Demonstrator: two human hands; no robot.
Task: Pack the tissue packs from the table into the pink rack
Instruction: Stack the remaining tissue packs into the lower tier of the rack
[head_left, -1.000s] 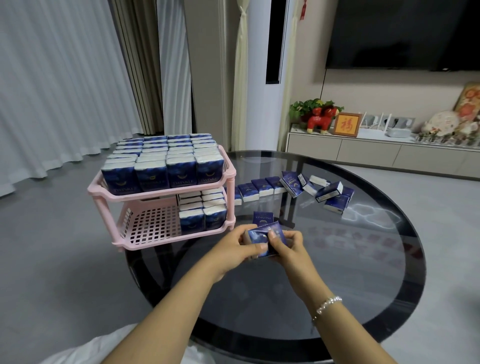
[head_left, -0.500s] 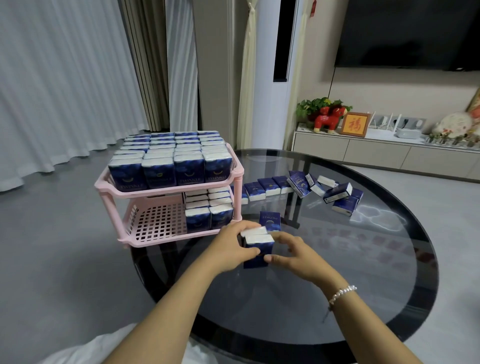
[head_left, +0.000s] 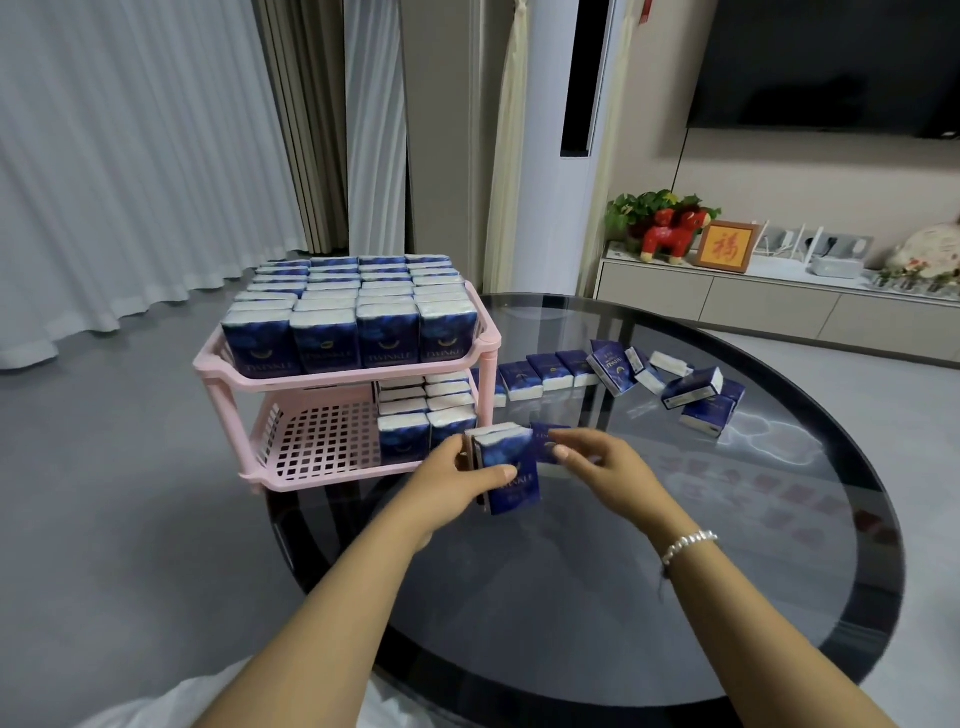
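Roughly half of the pink rack's (head_left: 332, 384) lower shelf lies bare on its left side, its grid floor showing; packs fill only the right part, and the upper shelf is packed full. The rack stands at the left edge of the round glass surface (head_left: 597, 597), whose near half is open. The left hand (head_left: 457, 486) has its grip curled round two upright tissue packs (head_left: 506, 470), thumb across the front face, just in front of the rack's lower right corner. They are dark blue with white tops, long axis vertical, printed faces toward the camera. The right hand (head_left: 597, 462) pinches another blue pack (head_left: 545, 441) standing just behind. More loose packs (head_left: 613, 371) lie in a ragged row farther back.
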